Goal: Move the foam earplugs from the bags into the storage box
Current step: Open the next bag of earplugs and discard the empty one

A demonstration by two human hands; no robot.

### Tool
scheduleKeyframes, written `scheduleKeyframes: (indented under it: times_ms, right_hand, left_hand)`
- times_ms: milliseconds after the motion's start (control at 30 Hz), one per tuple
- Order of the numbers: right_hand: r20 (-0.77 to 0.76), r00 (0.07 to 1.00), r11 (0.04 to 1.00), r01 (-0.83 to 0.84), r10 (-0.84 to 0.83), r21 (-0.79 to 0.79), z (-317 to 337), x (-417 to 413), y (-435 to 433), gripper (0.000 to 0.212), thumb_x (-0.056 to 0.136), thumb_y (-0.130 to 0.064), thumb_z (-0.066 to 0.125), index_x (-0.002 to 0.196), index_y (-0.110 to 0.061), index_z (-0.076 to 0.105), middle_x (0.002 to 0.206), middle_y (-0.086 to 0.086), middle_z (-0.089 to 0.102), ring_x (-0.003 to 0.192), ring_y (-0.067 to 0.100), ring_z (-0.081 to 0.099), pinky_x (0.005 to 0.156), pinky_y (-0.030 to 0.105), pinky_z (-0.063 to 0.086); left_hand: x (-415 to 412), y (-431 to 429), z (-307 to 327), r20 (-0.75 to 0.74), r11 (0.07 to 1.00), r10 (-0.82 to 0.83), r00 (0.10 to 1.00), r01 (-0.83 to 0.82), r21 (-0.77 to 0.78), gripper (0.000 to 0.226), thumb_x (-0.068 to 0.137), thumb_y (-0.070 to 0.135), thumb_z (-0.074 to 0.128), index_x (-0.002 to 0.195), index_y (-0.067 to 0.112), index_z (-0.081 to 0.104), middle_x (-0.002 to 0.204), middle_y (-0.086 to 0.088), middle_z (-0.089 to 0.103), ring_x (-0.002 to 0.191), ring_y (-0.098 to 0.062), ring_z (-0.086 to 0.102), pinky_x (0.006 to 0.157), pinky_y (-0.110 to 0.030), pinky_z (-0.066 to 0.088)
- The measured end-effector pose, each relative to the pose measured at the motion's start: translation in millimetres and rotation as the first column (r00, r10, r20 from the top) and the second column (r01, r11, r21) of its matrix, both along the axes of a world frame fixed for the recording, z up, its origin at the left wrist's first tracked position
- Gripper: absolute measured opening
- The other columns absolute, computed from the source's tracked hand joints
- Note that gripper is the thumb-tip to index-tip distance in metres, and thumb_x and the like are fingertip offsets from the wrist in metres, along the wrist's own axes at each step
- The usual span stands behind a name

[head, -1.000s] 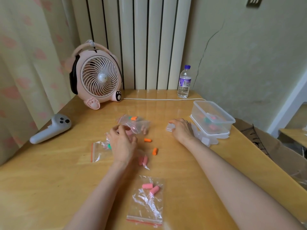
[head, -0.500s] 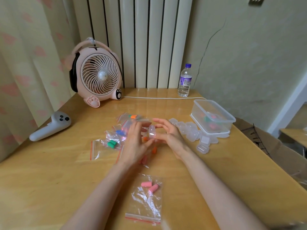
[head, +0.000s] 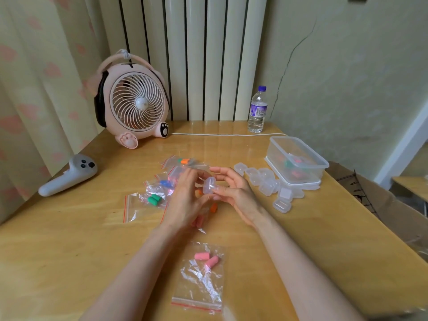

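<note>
A person's two bare arms reach over a wooden bench [head: 69,239], seen from above. The hands meet at the centre, just above the bench. The right hand [head: 234,191] pinches a small clear case [head: 209,185] between thumb and fingers. The left hand [head: 185,200] shows its back, with fingertips at the case; whether it grips the case cannot be told.

Clear zip bags lie around the hands. The nearest bag [head: 201,281] sits between the forearms and holds two pink earplugs [head: 206,258]. To the left of the hands, crumpled bags hold green earplugs [head: 154,199] and blue earplugs [head: 165,183]. Beyond the hands, another holds orange earplugs [head: 184,161]. One loose orange earplug [head: 213,207] lies on the bench just below the hands.

The storage box [head: 276,156], clear and lidless, stands at the right edge, with coloured pieces showing inside. A cluster of little clear cases [head: 266,181] lies just beside it, between the box and the right hand.

At the back stand a pink fan [head: 134,107] and a water bottle [head: 257,111], with a white cable [head: 220,135] running between them. A white controller [head: 67,176] lies at the far left.
</note>
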State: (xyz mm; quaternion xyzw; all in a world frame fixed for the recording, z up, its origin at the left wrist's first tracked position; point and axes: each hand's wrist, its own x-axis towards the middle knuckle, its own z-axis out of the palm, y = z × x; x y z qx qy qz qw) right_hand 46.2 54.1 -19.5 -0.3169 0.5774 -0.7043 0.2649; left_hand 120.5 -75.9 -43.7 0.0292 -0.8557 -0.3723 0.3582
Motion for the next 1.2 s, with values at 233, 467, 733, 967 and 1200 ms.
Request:
scheduleKeyframes:
  times_ms: [233, 467, 733, 967, 1200]
  right_hand:
    - [0.016, 0.999, 0.998, -0.045, 0.045, 0.033, -2.2, -0.2, -2.5, 0.025, 0.091, -0.010, 0.057, 0.116, -0.011, 0.058, 0.098, 0.004, 0.065, 0.080, 0.008, 0.062, 0.071, 0.019, 0.050]
    - [-0.126, 0.968, 0.965, 0.231, -0.215, 0.123, -9.0, -4.6, -9.4, 0.014, 0.093, -0.013, 0.057, 0.103, -0.008, 0.065, 0.093, 0.009, 0.069, 0.078, 0.021, 0.067, 0.078, 0.034, 0.057]
    - [-0.637, 0.768, 0.761, 0.450, -0.063, 0.467, -13.8, -11.1, -23.2, 0.016, 0.087, -0.024, 0.064, 0.099, -0.014, 0.068, 0.094, 0.002, 0.068, 0.089, 0.020, 0.065, 0.064, 0.023, 0.040]
    - [-0.710, 0.704, 0.700, 0.520, -0.026, 0.490, -17.8, -22.0, -42.5, 0.013, 0.080, -0.024, 0.072, 0.092, -0.021, 0.071, 0.100, 0.001, 0.059, 0.095, 0.019, 0.059, 0.072, 0.025, 0.040]
    - [-0.378, 0.910, 0.886, 0.029, 0.168, 0.462, -3.9, -24.0, -0.7, 0.012, 0.076, 0.003, 0.070, 0.079, -0.008, 0.068, 0.074, 0.001, 0.071, 0.072, 0.018, 0.067, 0.079, 0.026, 0.053]
  left_hand:
    - [6.2, -3.6, 8.1, 0.022, 0.996, 0.053, 0.998, -0.054, 0.064, 0.043, 0.061, 0.023, 0.086, 0.086, 0.014, 0.053, 0.081, 0.004, 0.058, 0.076, -0.004, 0.054, 0.064, -0.015, 0.042]
    - [7.4, -5.7, 11.0, 0.010, 0.993, 0.026, 1.000, -0.027, 0.115, 0.041, 0.062, 0.023, 0.086, 0.086, 0.014, 0.053, 0.081, 0.003, 0.061, 0.078, -0.011, 0.058, 0.069, -0.018, 0.045]
    - [6.2, -9.7, 11.1, 0.030, 0.982, 0.157, 0.987, -0.159, 0.105, 0.043, 0.065, 0.028, 0.084, 0.089, 0.021, 0.049, 0.081, 0.014, 0.058, 0.078, -0.015, 0.061, 0.067, -0.033, 0.049]
    - [8.8, -13.2, 10.5, 0.052, 0.952, 0.222, 0.974, -0.228, 0.204, 0.040, 0.074, 0.031, 0.076, 0.095, 0.018, 0.044, 0.081, 0.013, 0.059, 0.080, -0.017, 0.062, 0.071, -0.039, 0.051]
    - [10.0, -13.2, 11.6, 0.026, 0.934, 0.226, 0.974, -0.224, 0.277, 0.038, 0.076, 0.034, 0.073, 0.094, 0.018, 0.044, 0.089, 0.004, 0.065, 0.082, -0.016, 0.062, 0.073, -0.041, 0.052]
